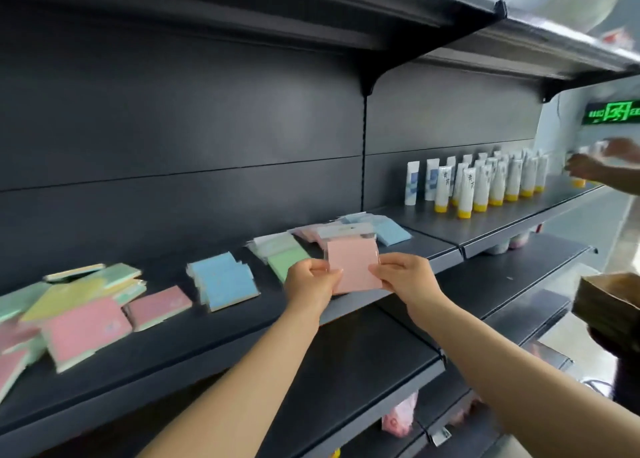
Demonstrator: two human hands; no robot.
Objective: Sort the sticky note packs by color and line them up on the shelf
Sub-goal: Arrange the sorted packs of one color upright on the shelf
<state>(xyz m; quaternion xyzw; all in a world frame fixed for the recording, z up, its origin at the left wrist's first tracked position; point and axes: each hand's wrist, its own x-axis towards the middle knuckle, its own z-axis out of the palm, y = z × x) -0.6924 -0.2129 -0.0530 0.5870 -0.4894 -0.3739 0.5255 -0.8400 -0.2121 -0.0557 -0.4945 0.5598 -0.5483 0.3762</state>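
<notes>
Left hand (311, 277) and right hand (403, 274) each pinch a side edge of one pink sticky note pack (352, 267), held upright above the shelf (346, 302) front, likely to check colour. Sorted green stack (285, 255), pink stack (306, 232) and blue stack (389, 231) lie behind; unsorted heap (69, 308) far left

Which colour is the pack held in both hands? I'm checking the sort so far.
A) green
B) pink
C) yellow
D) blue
B: the left hand and right hand pinch the side edges of a pink pack, held above the shelf's front edge.
</notes>
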